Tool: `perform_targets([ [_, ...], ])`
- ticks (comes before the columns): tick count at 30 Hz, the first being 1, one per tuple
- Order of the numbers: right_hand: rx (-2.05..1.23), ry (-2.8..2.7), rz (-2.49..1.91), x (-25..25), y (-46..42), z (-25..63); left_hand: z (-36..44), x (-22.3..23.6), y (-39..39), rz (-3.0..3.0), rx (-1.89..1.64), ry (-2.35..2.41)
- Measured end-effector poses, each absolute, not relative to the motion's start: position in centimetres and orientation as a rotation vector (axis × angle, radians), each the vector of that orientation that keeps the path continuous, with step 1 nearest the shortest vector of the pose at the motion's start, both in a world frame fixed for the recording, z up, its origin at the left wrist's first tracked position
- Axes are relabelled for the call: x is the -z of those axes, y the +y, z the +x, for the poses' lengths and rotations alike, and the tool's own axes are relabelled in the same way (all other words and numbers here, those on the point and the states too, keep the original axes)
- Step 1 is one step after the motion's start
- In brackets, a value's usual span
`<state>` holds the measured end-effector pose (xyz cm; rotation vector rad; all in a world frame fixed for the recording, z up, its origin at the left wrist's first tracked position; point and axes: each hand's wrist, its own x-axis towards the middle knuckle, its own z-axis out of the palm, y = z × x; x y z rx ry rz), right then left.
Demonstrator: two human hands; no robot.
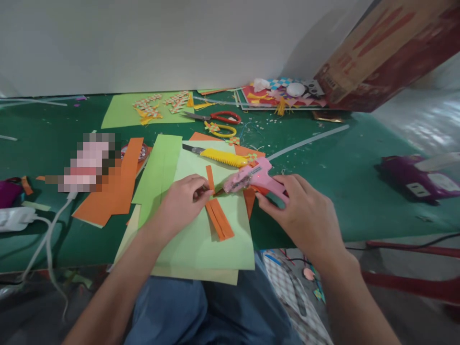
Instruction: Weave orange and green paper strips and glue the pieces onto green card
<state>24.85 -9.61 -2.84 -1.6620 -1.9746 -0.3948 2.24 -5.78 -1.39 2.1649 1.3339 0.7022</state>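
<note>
My right hand (302, 213) grips a pink glue gun (253, 179), its nozzle pointing left at the orange paper strips (219, 218) lying on a light green sheet (204, 230). My left hand (183, 199) has its fingers curled, pinching the top of the strips right by the nozzle. A single orange strip (210, 178) sticks up behind my left fingers.
A yellow utility knife (219, 156) lies just behind the strips. Red scissors (219, 116) and yellow scissors (223, 129) sit further back. Orange sheets (115, 187) lie left, a white power strip (14, 218) far left, a purple device (417, 179) right, a cardboard box (388, 52) back right.
</note>
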Motion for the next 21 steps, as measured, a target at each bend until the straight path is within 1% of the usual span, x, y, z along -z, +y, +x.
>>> perform_targets([
  [21,0.532,-2.026,-1.655,2.22,-10.09,24.77,2.05,1.33,-5.88,2.204,-0.720,1.279],
])
